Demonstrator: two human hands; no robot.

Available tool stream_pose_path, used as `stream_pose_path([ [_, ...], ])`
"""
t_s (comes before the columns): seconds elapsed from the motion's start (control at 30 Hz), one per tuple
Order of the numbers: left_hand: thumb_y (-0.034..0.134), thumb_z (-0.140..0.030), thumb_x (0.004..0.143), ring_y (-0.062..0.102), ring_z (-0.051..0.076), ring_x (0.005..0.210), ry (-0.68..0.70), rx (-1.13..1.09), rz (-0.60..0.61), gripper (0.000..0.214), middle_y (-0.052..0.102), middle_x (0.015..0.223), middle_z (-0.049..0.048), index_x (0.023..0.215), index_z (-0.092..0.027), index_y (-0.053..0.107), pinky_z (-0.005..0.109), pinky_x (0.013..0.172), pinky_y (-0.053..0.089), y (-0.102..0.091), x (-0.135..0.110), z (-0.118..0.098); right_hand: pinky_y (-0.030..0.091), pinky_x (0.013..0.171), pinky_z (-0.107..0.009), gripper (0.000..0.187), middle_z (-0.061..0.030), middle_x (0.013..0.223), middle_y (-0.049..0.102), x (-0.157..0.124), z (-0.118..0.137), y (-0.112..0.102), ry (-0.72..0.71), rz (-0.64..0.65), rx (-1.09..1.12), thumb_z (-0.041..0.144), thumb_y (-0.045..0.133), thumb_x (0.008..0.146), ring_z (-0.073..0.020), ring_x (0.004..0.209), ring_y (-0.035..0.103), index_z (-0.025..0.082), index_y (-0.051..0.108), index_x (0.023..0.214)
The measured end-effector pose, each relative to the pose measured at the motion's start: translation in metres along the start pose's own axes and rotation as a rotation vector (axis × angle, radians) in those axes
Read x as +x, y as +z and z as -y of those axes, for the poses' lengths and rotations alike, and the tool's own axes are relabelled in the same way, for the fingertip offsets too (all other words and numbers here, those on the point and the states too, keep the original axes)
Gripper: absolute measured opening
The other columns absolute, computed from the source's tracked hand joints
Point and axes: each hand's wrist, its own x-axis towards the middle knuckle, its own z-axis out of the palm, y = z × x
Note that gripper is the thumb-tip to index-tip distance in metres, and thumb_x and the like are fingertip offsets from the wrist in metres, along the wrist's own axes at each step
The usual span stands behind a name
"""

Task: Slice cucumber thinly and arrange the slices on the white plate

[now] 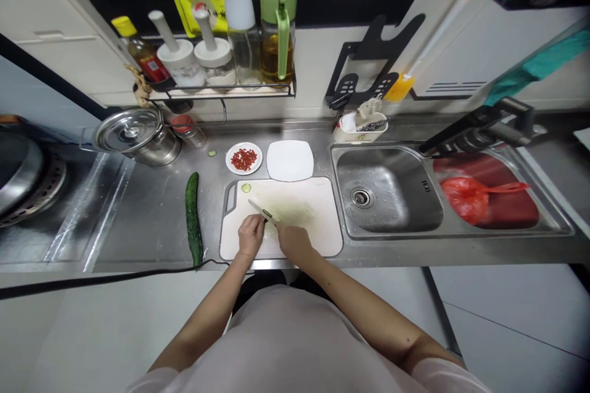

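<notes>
My right hand (295, 242) is wrapped round the handle of a kitchen knife (257, 206), whose blade points up and left over the white cutting board (327, 221). Close against the blade, my left hand (251, 234) has its fingers curled together; what they hold, if anything, is hidden. A small dark green piece of cucumber (267, 214) shows at the blade, by the left fingertips. On the board's upper left lies a pale green cucumber slice (246, 188). Wet green traces mark the middle of the board. A whole cucumber (193, 218) rests on the steel counter to the left.
Behind the board stand a plate of chopped red pieces (229, 166) and a white square plate (290, 161). A sink (391, 190) lies right, with a red bag (465, 199) in its second basin. A lidded pot (157, 142) stands left, below a rack of bottles (221, 92).
</notes>
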Motion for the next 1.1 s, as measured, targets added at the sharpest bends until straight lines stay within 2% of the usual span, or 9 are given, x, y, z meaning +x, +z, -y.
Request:
stream_pose_path([
  [0.2, 0.05, -0.021, 0.093, 0.063, 0.016, 0.08, -0.02, -0.012, 0.01, 0.018, 0.068, 0.085, 0.0057, 0.09, -0.02, 0.067, 0.029, 0.073, 0.051, -0.001, 0.001, -0.001, 0.052, 0.075, -0.034, 0.033, -0.0157, 0.092, 0.07, 0.005, 0.003, -0.007, -0.022, 0.019, -0.001, 0.009, 0.031, 0.094, -0.0256, 0.093, 0.069, 0.011, 0.055, 0.116],
  [0.4, 0.05, -0.02, 0.092, 0.062, 0.015, 0.079, -0.01, -0.026, 0.005, 0.018, 0.068, 0.084, 0.0055, 0.087, -0.02, 0.067, 0.028, 0.072, 0.05, 0.0, 0.0, 0.001, 0.052, 0.073, -0.034, 0.031, -0.0169, 0.091, 0.07, 0.003, 0.0, 0.0, 0.002, 0.009, -0.026, 0.011, 0.032, 0.095, -0.0252, 0.09, 0.07, 0.011, 0.056, 0.116],
  [0.67, 0.049, -0.021, 0.093, 0.062, 0.015, 0.08, -0.03, -0.024, 0.014, 0.018, 0.067, 0.085, 0.0055, 0.088, -0.019, 0.067, 0.028, 0.073, 0.05, 0.0, 0.001, 0.0, 0.051, 0.074, -0.031, 0.031, -0.0152, 0.09, 0.07, 0.016, 0.002, 0.0, -0.03, -0.026, -0.006, 0.012, 0.03, 0.096, -0.0237, 0.091, 0.069, 0.011, 0.057, 0.111],
  [0.93, 0.05, -0.021, 0.093, 0.062, 0.015, 0.08, -0.046, -0.029, 0.016, 0.018, 0.068, 0.085, 0.0058, 0.087, -0.019, 0.067, 0.028, 0.074, 0.05, 0.0, 0.001, -0.001, 0.051, 0.07, -0.033, 0.033, -0.0153, 0.088, 0.07, 0.008, -0.001, 0.002, -0.014, -0.024, -0.01, 0.011, 0.029, 0.095, -0.0254, 0.088, 0.07, 0.011, 0.057, 0.111],
  [1.1, 0.049, -0.02, 0.093, 0.063, 0.015, 0.081, -0.035, -0.039, 0.013, 0.019, 0.068, 0.086, 0.0058, 0.09, -0.019, 0.068, 0.028, 0.075, 0.05, 0.002, -0.001, 0.003, 0.051, 0.07, -0.031, 0.032, -0.0153, 0.088, 0.07, 0.017, -0.001, 0.005, -0.034, -0.044, -0.015, 0.01, 0.031, 0.094, -0.0245, 0.087, 0.07, 0.011, 0.058, 0.111],
])
